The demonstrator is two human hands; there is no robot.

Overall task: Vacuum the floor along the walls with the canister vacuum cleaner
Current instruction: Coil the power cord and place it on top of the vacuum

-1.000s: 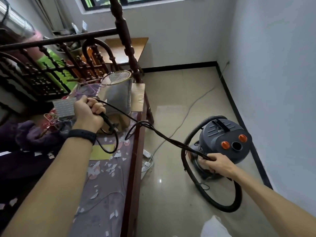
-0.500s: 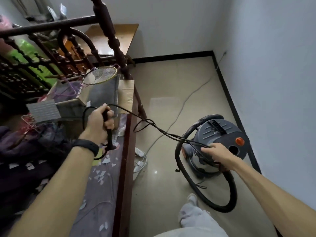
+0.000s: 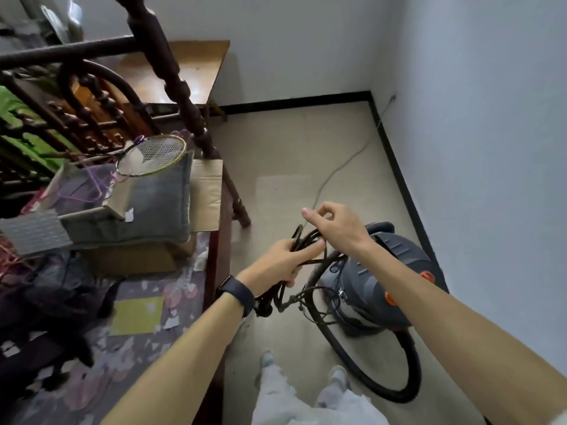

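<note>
Above the arm-hidden vacuum (image 3: 405,250), left hand (image 3: 279,262) fingers (image 3: 306,252) grip coiled cord (image 3: 299,237); right hand (image 3: 337,228) curls, hold unclear.

The cord (image 3: 303,240) in my left grip (image 3: 283,260) looks like matt black rubber. The canister (image 3: 399,256) is matt grey plastic, its hose (image 3: 397,395) ribbed black. The floor (image 3: 291,142) is smooth, glossy tile; the bedpost (image 3: 171,75) is polished dark wood.

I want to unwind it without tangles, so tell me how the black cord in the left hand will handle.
The black cord is probably floppy: its loops droop below the left hand. It will likely snag, since strands cross and kink beside the canister vacuum. It seems light, as one hand holds the whole bundle.
</note>
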